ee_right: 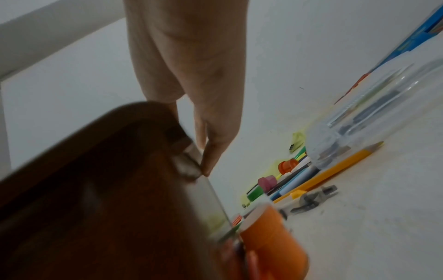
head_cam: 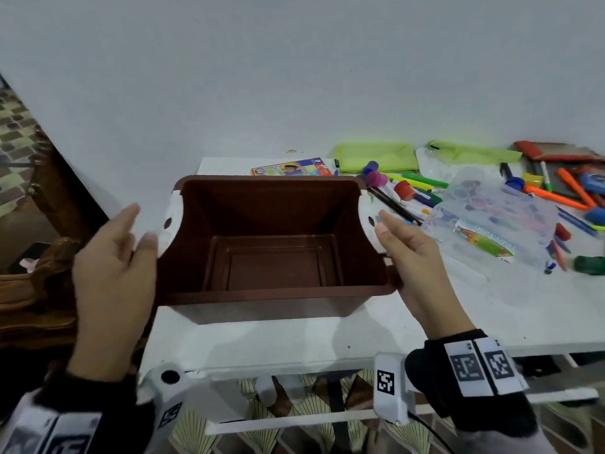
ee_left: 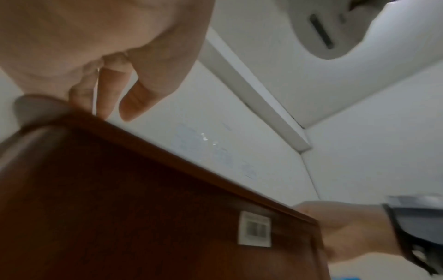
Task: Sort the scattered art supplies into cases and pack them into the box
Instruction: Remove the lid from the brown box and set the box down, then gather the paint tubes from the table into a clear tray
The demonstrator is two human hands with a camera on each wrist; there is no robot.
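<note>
An empty brown box point(head_cam: 268, 291) with white side latches stands on the white table point(head_cam: 458, 316), near its left edge. My left hand point(head_cam: 140, 224) lies flat against the box's left end, fingers straight beside the white latch point(head_cam: 168, 224). My right hand point(head_cam: 386, 224) lies along the right end, its straight fingertips point(ee_right: 208, 166) touching the latch there. The left wrist view has the box wall point(ee_left: 143, 208) below my left fingers point(ee_left: 129, 98). Scattered markers and pens point(head_cam: 415, 188) lie to the right of the box. Neither hand holds anything.
A clear plastic case point(head_cam: 491, 221), two green pouches point(head_cam: 376, 157), a crayon packet point(head_cam: 291, 168) and a red case point(head_cam: 556, 150) lie on the table's right and back. Carved wooden furniture point(head_cam: 39, 283) stands left of the table. A wall rises close behind.
</note>
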